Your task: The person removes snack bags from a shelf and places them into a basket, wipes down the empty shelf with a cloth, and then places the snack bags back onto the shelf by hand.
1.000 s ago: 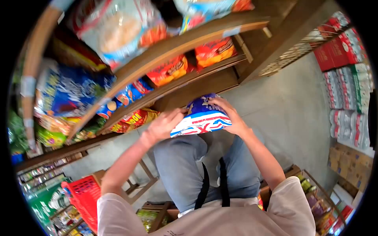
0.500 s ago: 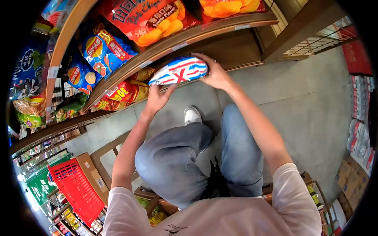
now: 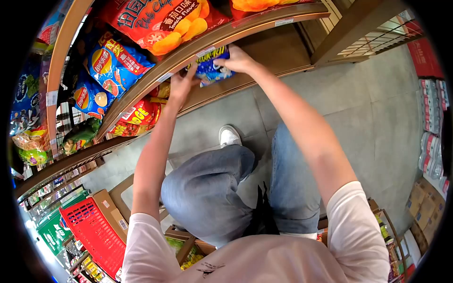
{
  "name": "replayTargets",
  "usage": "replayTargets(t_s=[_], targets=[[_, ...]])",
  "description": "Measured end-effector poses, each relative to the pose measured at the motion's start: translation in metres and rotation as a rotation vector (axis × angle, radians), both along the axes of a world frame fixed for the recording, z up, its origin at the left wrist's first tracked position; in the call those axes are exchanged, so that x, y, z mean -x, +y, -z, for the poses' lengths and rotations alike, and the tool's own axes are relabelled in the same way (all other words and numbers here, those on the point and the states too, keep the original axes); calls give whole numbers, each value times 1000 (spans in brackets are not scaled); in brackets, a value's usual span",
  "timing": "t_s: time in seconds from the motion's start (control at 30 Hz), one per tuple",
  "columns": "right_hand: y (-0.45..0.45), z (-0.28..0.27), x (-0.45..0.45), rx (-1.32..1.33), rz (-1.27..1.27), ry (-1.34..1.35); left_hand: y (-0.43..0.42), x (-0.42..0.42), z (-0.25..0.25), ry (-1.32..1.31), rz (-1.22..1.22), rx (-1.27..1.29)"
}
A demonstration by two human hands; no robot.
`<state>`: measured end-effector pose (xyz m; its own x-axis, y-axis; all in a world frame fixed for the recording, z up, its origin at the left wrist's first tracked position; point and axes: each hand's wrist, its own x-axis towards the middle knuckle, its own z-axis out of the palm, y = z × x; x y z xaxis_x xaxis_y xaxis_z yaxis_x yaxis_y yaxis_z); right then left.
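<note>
A blue snack bag with yellow lettering is between my two hands, just inside the lower shelf. At the bag's right end, my right hand grips it with the thumb across the front. My left hand is closed against the left end, slightly blurred. The upper shelf edge hides part of the bag's top. Left of my left hand, red-and-yellow snack bags stand on the same lower shelf.
Large red potato chip bags and blue Lay's bags fill the shelf above. A red shopping basket and a cardboard box are at lower left. Bottled drink packs stand at far right.
Both hands have moved the bag up and deeper into the lower shelf. It has turned, so the blue face with yellow lettering shows instead of the striped side with a red X.
</note>
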<state>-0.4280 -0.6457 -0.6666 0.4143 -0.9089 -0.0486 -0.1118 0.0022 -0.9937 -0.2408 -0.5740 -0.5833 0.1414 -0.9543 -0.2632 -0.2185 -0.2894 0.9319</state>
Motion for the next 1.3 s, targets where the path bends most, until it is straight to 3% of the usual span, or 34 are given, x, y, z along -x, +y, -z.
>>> replayTargets(t_s=[0.03, 0.13, 0.2, 0.3, 0.47, 0.63, 0.7, 0.77, 0.83, 1.03, 1.1, 1.17, 1.23, 1.27, 1.3], targets=[[-5, -9, 2, 89, 54, 91, -11, -5, 6, 19, -4, 20], [-31, -22, -9, -13, 41, 246, -49, -22, 24, 91, 101, 40], [-40, -23, -14, 345, 172, 398, -61, -23, 34, 79, 97, 93], [-47, -9, -25, 379, 309, 335, -74, -25, 51, -61, 44, 199], [-47, -11, -25, 358, 235, 345, -88, -36, 74, -572, 26, 374], [-34, -9, -22, 399, 314, 336, -88, -53, 116, -1420, 164, 600], [-14, -9, -16, 40, 308, 381, -75, -49, 125, -1310, 166, 539], [17, -21, -14, 61, 464, 276, -25, -3, 63, -568, 82, 81], [43, -31, -10, -3, 466, 246, 10, 15, 54, -540, 163, -2], [71, -20, -8, 115, 502, 175, 44, 29, 48, -777, 445, 191], [72, -24, 1, 66, 336, 307, 42, 34, 31, -895, 626, 144], [78, -36, 8, 26, 329, 434, 35, 33, 14, -954, 755, 129], [90, -51, 18, -39, 337, 556, 29, 26, 8, -1047, 1064, -79], [97, -59, 21, -57, 273, 650, 29, 21, 5, -1043, 1094, -74], [105, -68, 24, -73, 206, 741, 31, 12, 10, -1048, 1032, -251]])
